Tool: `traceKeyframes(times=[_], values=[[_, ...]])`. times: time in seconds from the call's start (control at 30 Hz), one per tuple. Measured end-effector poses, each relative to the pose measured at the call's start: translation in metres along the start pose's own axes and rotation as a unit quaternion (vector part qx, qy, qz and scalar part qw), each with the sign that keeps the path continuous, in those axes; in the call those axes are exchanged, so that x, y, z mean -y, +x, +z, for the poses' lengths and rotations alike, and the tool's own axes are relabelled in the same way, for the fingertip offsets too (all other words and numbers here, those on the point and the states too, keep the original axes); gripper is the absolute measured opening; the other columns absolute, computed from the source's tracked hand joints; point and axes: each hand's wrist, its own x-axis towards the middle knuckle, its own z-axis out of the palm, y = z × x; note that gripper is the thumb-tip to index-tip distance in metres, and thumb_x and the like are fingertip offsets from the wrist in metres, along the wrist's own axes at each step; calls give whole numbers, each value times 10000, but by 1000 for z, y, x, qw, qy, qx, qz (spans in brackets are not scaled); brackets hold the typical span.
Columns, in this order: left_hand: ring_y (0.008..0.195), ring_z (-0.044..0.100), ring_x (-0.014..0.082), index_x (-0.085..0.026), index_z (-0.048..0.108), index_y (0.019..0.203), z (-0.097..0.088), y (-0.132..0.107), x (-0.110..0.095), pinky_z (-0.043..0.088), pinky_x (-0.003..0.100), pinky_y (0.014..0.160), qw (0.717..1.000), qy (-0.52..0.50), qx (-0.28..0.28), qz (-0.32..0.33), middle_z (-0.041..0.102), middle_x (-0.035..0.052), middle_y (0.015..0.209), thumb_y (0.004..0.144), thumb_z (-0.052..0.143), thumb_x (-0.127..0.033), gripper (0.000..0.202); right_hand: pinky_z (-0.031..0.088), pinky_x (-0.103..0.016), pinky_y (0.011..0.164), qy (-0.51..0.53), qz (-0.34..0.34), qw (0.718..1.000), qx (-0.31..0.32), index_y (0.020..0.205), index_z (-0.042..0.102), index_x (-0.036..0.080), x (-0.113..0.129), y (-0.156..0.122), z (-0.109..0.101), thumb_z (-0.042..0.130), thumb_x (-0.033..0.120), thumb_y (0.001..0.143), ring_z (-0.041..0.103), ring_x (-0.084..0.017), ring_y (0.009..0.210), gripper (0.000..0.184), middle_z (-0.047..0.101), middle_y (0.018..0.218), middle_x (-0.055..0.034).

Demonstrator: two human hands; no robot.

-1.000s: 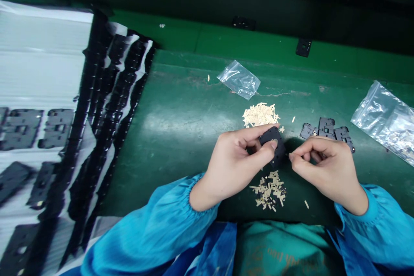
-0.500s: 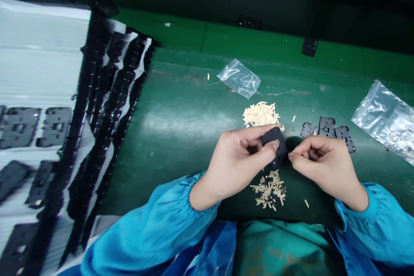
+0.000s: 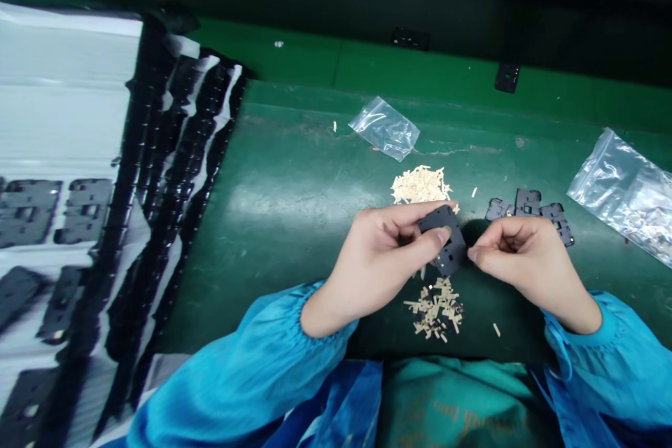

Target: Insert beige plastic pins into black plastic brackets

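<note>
A flat black plastic part (image 3: pixel 452 257) with small cut-outs is tilted between the thumb and fingers of my left hand (image 3: pixel 379 260). Just right of its edge, my right hand (image 3: pixel 525 255) has thumb and forefinger pinched together; whatever they hold, if anything, is too small to make out. Behind my left hand lies a heap of pale cream strips (image 3: pixel 420 184). Below the part, nearer my body, is a looser pile of strips mixed with dark bits (image 3: pixel 437 309).
Several black plastic parts (image 3: pixel 528 203) lie beyond my right hand. A small clear zip bag (image 3: pixel 386 127) is at the back, a fuller clear bag (image 3: pixel 627 192) at the right. Stacked white trays (image 3: pixel 68 119) with black parts stand left. Another black part (image 3: pixel 507 77) sits on the rear ledge.
The black part has turned slightly in my left hand, showing more of its face. My right hand stays pinched beside it, nearly in the same place.
</note>
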Motion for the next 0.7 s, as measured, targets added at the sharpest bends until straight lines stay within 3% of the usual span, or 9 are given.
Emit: traceKeyframes(times=[0.2, 0.43, 0.7], values=[[421, 493, 65, -146, 819, 1111, -3, 1, 2, 424, 160, 414, 999, -24, 25, -21, 661, -11, 569, 789, 738, -209, 338, 374, -219, 481, 14, 20, 1000, 15, 574, 709, 166, 1, 1, -1, 756, 253, 644, 490, -94, 514, 121, 637, 555, -6], [423, 513, 61, -163, 819, 1130, -6, 3, 7, 438, 146, 422, 999, -26, 31, -29, 671, -13, 561, 794, 767, -203, 342, 259, -232, 467, -46, -1, 999, 18, 628, 729, 173, -2, -2, -4, 740, 253, 697, 358, -81, 503, 107, 455, 495, 54], [404, 497, 45, -227, 839, 1078, -9, 3, 7, 435, 133, 412, 998, -55, 19, -20, 677, -33, 558, 786, 780, -153, 306, 278, -241, 473, -41, -4, 999, -8, 615, 702, 173, -1, 1, -9, 780, 307, 690, 389, -90, 513, 171, 505, 513, 36]])
